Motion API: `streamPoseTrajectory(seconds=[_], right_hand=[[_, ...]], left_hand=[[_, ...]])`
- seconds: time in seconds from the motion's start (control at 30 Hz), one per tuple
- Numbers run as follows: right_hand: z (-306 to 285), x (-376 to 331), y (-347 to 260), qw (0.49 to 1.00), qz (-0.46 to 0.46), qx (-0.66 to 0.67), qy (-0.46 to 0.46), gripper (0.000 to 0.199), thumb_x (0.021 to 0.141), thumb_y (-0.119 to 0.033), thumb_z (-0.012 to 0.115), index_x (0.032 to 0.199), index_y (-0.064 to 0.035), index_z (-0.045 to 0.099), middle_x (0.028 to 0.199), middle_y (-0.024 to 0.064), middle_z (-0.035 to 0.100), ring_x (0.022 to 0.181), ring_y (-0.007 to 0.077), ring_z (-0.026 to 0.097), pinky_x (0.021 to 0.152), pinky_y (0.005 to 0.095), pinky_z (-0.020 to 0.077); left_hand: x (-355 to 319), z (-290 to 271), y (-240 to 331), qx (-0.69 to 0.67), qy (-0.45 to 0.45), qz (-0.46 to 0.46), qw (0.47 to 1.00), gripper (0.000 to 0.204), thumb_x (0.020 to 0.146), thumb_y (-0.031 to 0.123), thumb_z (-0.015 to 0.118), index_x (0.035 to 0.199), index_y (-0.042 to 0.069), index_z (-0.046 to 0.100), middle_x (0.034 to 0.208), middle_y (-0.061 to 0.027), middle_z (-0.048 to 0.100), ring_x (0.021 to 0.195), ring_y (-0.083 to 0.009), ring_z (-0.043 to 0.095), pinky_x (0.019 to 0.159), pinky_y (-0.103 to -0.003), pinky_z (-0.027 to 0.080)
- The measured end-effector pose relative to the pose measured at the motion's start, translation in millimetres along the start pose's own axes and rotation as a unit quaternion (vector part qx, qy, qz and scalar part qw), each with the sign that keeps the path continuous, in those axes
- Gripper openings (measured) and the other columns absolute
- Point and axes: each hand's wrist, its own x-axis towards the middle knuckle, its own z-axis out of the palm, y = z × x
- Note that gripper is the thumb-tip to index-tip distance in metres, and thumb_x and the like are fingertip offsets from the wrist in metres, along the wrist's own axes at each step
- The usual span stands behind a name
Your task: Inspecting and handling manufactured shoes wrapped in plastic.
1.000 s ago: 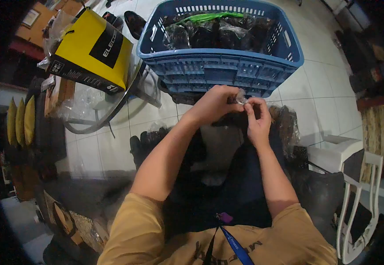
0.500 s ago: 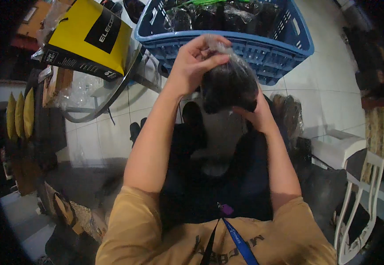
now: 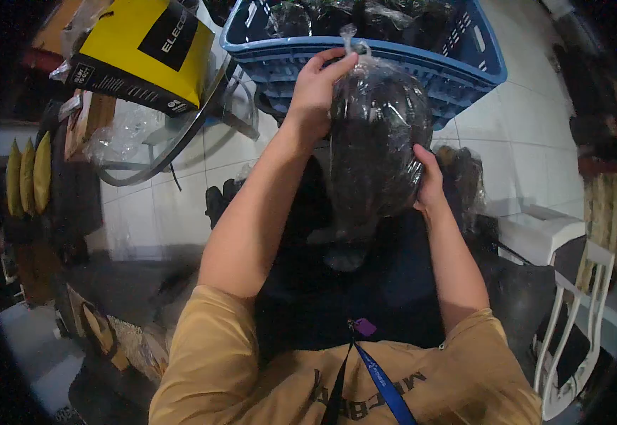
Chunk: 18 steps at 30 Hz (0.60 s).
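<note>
Between my hands is a clear plastic bag (image 3: 379, 134) with dark contents that I cannot make out. Its top is gathered into a twisted, knot-like end that sticks up in front of the crate's near side. My left hand (image 3: 322, 81) is closed at the bag's neck, thumb and forefinger pinched on the plastic. On the other side, my right hand (image 3: 429, 180) grips the bag's lower right edge; the thumb shows on the front and the other fingers are mostly hidden behind it. Just beyond stands a blue plastic crate (image 3: 280, 65) holding several dark bundles in clear plastic (image 3: 393, 18).
To the left, a yellow and black box (image 3: 120, 46) sits above a curved metal frame (image 3: 174, 152), with crumpled clear plastic (image 3: 120, 138) near it. At right are a white appliance-like box (image 3: 542, 230) and a white chair-like frame (image 3: 595, 312). Another wrapped bundle (image 3: 468, 177) lies on the tiled floor.
The bag now hangs longer and more upright, its twisted top showing above my left hand. My right hand has shifted from beneath it to its right side. Green strips over the crate have left view.
</note>
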Motion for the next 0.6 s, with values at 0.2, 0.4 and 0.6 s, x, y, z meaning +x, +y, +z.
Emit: streamPoseTrajectory(seconds=[0.2, 0.4, 0.6], right_hand=[[5, -2, -8, 0.987, -0.092, 0.132, 0.013, 0.057, 0.099, -0.048, 0.054, 0.133, -0.0025, 0.061, 0.128, 0.0157, 0.069, 0.116, 0.0326, 0.067, 0.103, 0.0491, 0.0516], [14, -1, -14, 0.988, -0.124, 0.093, 0.015, 0.062, 0.101, -0.051, 0.051, 0.138, -0.0017, 0.057, 0.135, 0.0167, 0.065, 0.122, 0.0332, 0.063, 0.108, 0.0479, 0.0483], [16, -1, -15, 0.984, -0.111, 0.138, -0.033, 0.063, 0.102, -0.050, 0.051, 0.141, -0.0019, 0.055, 0.139, 0.0177, 0.062, 0.127, 0.0339, 0.060, 0.110, 0.0486, 0.0461]], left_hand=[[-31, 22, -4, 0.129, -0.162, 0.178, 0.962, 0.055, 0.095, 0.022, 0.073, 0.139, -0.003, 0.050, 0.129, -0.0130, 0.061, 0.120, -0.0184, 0.059, 0.101, -0.031, 0.048], [-36, 30, 1, 0.143, -0.197, -0.062, 0.968, 0.052, 0.090, 0.024, 0.076, 0.133, 0.001, 0.059, 0.123, -0.0078, 0.067, 0.111, -0.0170, 0.064, 0.098, -0.032, 0.050], [-35, 32, -4, 0.132, -0.198, -0.003, 0.971, 0.050, 0.090, 0.020, 0.077, 0.131, -0.001, 0.059, 0.120, -0.0076, 0.069, 0.106, -0.0157, 0.066, 0.094, -0.030, 0.052]])
